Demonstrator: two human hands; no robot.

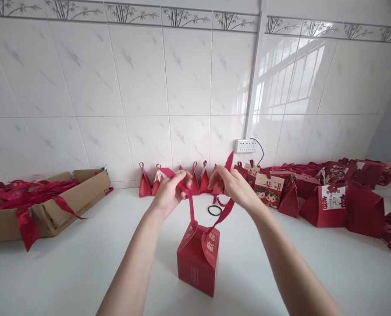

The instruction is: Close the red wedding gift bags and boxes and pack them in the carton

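A small red gift box (197, 259) stands on the white counter (83, 267) right in front of me, its two top flaps raised. A red ribbon (191, 206) runs up from the flaps to both hands. My left hand (171, 191) pinches one end of the ribbon above the box. My right hand (233, 186) pinches the other end, which sticks up past the fingers. Both hands are held above and behind the box, a little apart.
A cardboard box (67, 202) of loose red ribbons lies at the left. A row of finished red boxes (195, 180) lines the tiled wall, with a larger pile (330, 197) at the right. A black hair band (214, 210) lies behind the box. A wall socket (245, 145) sits above.
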